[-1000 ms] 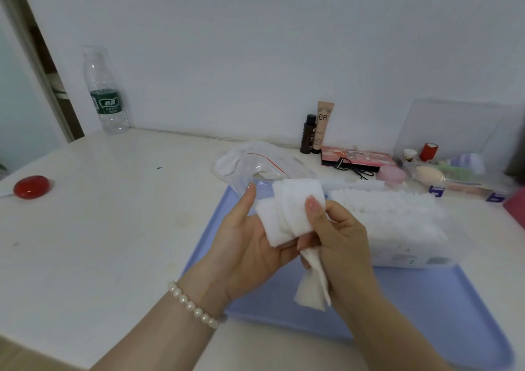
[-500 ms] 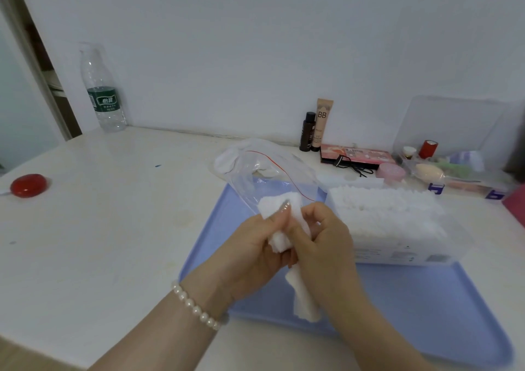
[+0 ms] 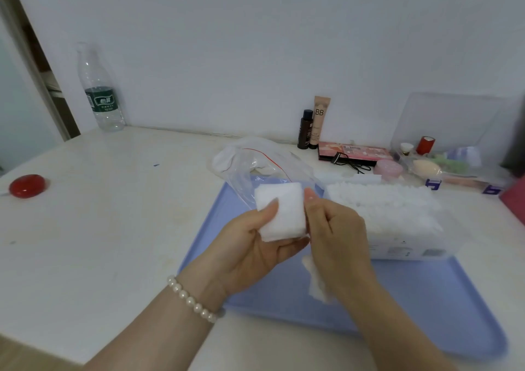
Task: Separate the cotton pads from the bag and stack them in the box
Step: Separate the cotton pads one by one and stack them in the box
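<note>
Her left hand [image 3: 250, 245] holds a soft, square white cotton pad [image 3: 281, 211] above the blue tray [image 3: 426, 299], thumb pressed on its face. The right hand [image 3: 332, 237] pinches its edge, another pad [image 3: 316, 282] tucked beneath. Behind, the clear plastic box [image 3: 397, 220] is packed with fluffy pads, the crinkled bag [image 3: 255, 163] beside it.

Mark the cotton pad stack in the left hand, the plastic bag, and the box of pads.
cotton pad stack [image 3: 279, 210], head view: face of the top pad.
plastic bag [image 3: 250, 169], head view: clear upper wall.
box [image 3: 397, 228], head view: clear front wall.
</note>
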`<state>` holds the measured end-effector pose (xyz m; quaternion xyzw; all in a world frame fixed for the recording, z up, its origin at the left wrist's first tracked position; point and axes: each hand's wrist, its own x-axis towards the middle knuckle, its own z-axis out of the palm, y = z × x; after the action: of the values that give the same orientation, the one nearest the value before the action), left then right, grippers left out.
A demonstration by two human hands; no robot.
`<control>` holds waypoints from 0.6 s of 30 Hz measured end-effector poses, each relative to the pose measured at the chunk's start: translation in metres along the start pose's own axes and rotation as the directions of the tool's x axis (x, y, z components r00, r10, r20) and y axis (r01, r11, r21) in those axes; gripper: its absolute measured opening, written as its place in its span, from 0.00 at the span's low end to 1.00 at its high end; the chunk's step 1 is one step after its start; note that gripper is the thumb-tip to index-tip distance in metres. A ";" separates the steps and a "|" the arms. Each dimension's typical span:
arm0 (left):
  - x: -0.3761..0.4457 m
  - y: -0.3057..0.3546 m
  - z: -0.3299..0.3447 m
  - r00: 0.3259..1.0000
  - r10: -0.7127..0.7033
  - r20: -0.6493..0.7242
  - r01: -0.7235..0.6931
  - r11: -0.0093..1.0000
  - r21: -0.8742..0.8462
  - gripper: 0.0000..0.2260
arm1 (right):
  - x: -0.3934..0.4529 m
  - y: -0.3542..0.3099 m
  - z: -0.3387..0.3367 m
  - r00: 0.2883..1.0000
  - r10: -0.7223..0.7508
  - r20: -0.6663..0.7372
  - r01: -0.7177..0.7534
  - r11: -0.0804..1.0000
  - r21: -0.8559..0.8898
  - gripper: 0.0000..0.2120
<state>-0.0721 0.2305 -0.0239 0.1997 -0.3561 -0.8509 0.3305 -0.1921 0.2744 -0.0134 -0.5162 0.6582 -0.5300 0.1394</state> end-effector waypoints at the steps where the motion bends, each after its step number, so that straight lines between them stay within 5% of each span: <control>1: 0.001 0.000 0.000 1.000 0.008 -0.028 -0.007 1.000 0.026 0.18 | 0.000 -0.001 0.000 0.999 0.009 -0.033 -0.004 0.992 0.126 0.25; 3: 0.002 -0.002 0.000 0.995 0.022 -0.099 -0.008 0.989 0.147 0.19 | 0.004 -0.002 -0.002 0.992 0.030 -0.124 0.008 0.955 0.297 0.23; 7: -0.001 -0.008 0.004 0.997 -0.032 -0.077 0.049 0.972 0.231 0.16 | 0.011 0.006 -0.001 0.967 -0.028 -0.253 0.100 0.956 0.275 0.20; 12: -0.002 -0.010 0.005 1.000 -0.017 -0.010 0.019 0.953 0.301 0.14 | 0.009 0.010 0.008 0.972 -0.104 -0.210 0.133 0.983 0.127 0.13; 18: -0.001 -0.006 0.004 0.999 0.025 -0.041 -0.013 0.967 0.255 0.17 | 0.013 0.007 0.009 0.990 -0.072 -0.122 0.094 0.979 0.184 0.12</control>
<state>-0.0764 0.2370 -0.0256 0.2557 -0.4571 -0.7903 0.3180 -0.1947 0.2582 -0.0186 -0.4963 0.5898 -0.6242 0.1273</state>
